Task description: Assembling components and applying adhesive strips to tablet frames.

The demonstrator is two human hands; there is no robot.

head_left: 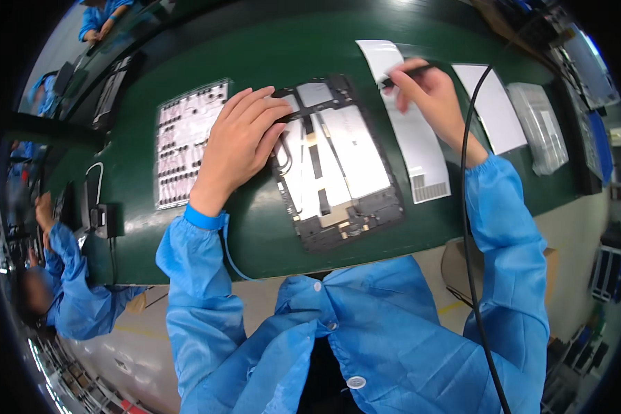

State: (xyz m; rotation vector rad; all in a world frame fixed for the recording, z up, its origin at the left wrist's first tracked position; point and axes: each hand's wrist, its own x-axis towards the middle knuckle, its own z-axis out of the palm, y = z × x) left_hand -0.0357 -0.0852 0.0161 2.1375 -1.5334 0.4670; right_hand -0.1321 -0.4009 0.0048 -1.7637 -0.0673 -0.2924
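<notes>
An opened tablet (352, 155), with silver battery panels, dark ribbon cables and a black frame, lies on the green bench in front of me. My left hand (245, 134) lies over its upper left edge, fingers stretched out and touching it. My right hand (428, 93) pinches a slim black tool (417, 70), its exact kind blurred. Its tip is over the upper part of a long white sheet (417, 145) to the right of the tablet. Whether tip and sheet touch, I cannot tell.
A clear tray (176, 162) with rows of small black-ended parts lies left. At right are a white sheet (493, 110) and a clear plastic pack (539, 127). A black cable (465, 165) hangs past my right forearm. Another person (83, 290) works at left.
</notes>
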